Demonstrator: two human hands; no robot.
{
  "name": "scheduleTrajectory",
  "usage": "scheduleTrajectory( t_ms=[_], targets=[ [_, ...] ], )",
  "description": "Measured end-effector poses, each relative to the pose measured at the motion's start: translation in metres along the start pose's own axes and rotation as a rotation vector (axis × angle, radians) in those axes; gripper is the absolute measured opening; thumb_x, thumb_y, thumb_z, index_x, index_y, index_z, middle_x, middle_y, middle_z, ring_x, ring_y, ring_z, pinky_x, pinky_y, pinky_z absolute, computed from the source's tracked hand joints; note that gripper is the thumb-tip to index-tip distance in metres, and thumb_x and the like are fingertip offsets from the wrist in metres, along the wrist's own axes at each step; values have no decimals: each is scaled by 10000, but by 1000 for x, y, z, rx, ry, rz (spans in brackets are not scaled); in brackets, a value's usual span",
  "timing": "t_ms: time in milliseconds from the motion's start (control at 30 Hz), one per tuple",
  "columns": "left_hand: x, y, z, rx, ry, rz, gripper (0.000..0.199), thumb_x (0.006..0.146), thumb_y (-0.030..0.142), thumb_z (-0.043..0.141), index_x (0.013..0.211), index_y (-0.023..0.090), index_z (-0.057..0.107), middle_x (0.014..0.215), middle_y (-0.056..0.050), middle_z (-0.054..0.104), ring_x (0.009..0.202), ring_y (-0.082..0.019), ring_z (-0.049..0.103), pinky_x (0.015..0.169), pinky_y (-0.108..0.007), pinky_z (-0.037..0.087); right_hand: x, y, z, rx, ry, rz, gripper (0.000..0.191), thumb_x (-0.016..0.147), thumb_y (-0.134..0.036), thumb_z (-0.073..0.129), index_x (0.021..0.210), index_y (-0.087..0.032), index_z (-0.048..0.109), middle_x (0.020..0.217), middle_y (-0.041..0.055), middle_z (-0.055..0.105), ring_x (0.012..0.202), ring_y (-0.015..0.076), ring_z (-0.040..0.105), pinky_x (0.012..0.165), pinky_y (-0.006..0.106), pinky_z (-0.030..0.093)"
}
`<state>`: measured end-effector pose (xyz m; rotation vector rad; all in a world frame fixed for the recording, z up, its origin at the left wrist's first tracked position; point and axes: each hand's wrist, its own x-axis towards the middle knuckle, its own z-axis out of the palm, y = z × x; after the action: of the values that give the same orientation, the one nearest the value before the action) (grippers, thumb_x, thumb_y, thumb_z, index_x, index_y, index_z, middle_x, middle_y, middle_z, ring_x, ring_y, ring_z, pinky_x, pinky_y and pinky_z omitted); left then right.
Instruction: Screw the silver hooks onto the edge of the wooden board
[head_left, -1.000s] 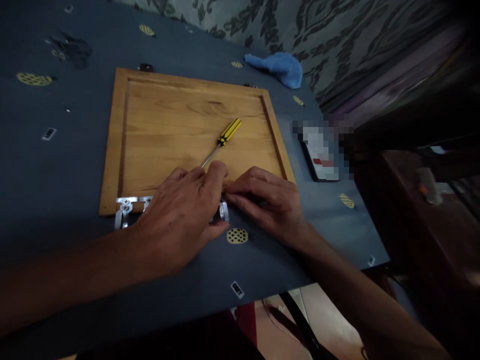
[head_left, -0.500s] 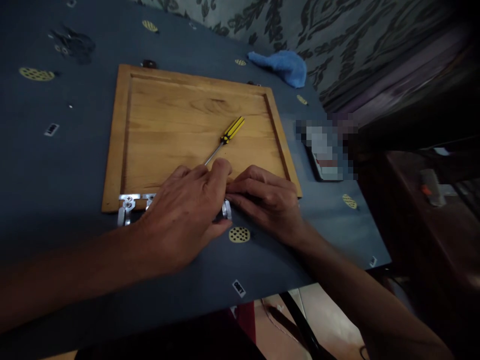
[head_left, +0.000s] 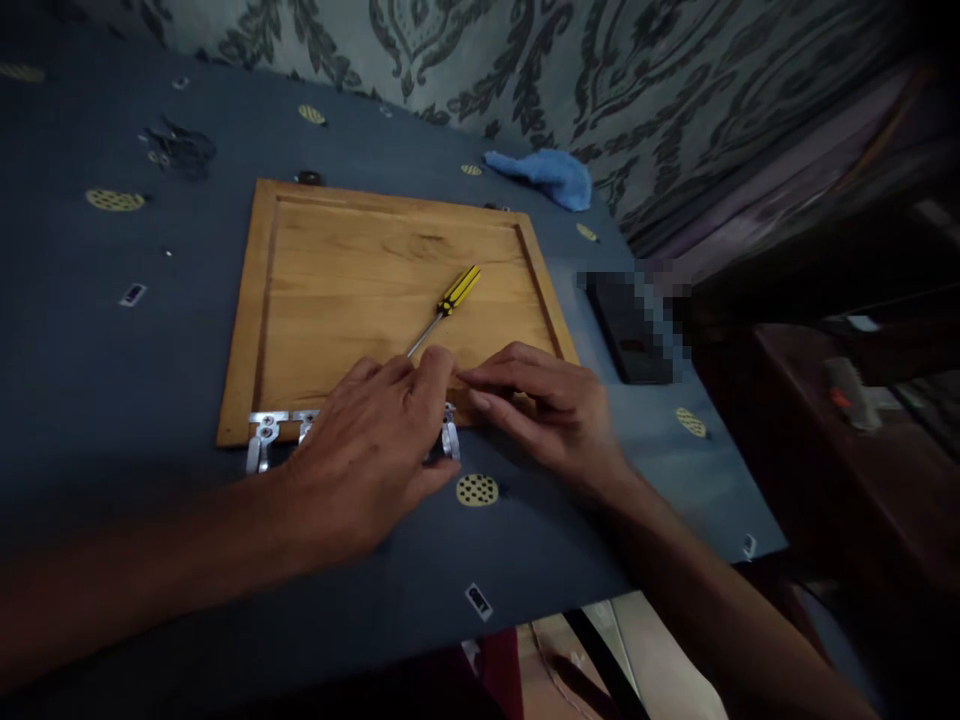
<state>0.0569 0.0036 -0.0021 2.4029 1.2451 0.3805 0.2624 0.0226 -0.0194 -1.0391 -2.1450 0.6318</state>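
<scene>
A framed wooden panel (head_left: pixel 322 270) lies flat on the table, with silvery metal hinges (head_left: pixel 266 430) along its near edge. My left hand (head_left: pixel 360 455) is curled over the near edge, its thumb by a shiny metal hinge (head_left: pixel 450 440) that it mostly covers. Just right of that hinge, my right hand (head_left: pixel 551 415) is closed in a pinch with its fingertips low over the panel's edge. Whatever sits between those fingertips is too small to make out. A yellow and black screwdriver (head_left: pixel 459 292) rests on the panel, its tip hidden behind my left hand.
A dark phone (head_left: pixel 634 335) lies right of the panel. Behind it is a blue cloth (head_left: pixel 551 178) near the patterned wall. Dark small items (head_left: pixel 180 150) lie at the far left. The table's (head_left: pixel 420 600) near edge runs below my hands.
The view has shifted, so the panel sits lower in the picture. My right thumb has moved slightly away from its index finger. The phone screen has turned from bright to dark.
</scene>
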Motion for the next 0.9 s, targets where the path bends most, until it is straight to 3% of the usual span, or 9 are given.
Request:
scheduleTrajectory(
  t_ms=[133,333,400,500,600,700,800,900],
  targets=[
    [-3,-2,4,-21,38,14,512,791,244,752,1170,184,412,1083,-96,695,1052,-293,655,896,-450,516,16,13,-6,-108,2,114,175,935,-321,624,995,-186,718,813,34,711,707,148,650,623,270,494],
    [-3,-3,5,-29,32,24,525,804,247,738,1201,168,405,1072,-90,692,1055,-296,645,896,-454,517,63,42,-1,-235,42,243,397,972,-444,530,1234,-151,586,570,-45,569,509,149,528,517,276,369],
    [-2,-1,1,-36,-7,8,509,813,248,735,1194,157,410,1070,-93,692,1057,-299,642,908,-461,506,76,45,3,-271,70,284,396,940,-488,574,1161,-162,615,569,-36,544,556,171,533,577,303,379],
    [-1,1,-3,-37,-38,-20,511,818,255,741,1192,147,410,1093,-107,688,1088,-304,631,937,-472,484,87,43,11,-282,82,316,288,816,-469,732,899,-210,637,635,-8,562,628,190,540,631,332,389],
    [-1,1,-3,-32,-53,-18,503,821,259,740,1185,150,411,1090,-103,687,1079,-297,627,931,-466,474,89,42,18,-241,97,343,204,747,-287,780,806,-238,591,629,-22,558,620,183,532,626,332,403],
    [-1,-1,-2,-33,-32,-7,496,826,261,733,1187,157,410,1076,-88,687,1060,-288,626,918,-451,468,86,45,16,-147,177,371,249,708,-169,769,827,-237,560,654,-29,560,629,175,560,599,318,428],
    [0,-2,-1,-34,-26,-11,488,830,258,726,1190,158,413,1058,-82,688,1038,-286,630,905,-444,463,76,45,4,-64,299,388,262,773,-207,728,971,-225,557,744,-15,574,644,156,573,556,294,438],
    [0,-1,-1,-40,-44,-15,488,831,262,731,1187,152,416,1046,-79,686,1025,-282,633,908,-446,458,60,32,-11,205,409,351,207,845,-280,681,1030,-220,610,709,-40,546,490,90,462,446,252,367]
  ],
)
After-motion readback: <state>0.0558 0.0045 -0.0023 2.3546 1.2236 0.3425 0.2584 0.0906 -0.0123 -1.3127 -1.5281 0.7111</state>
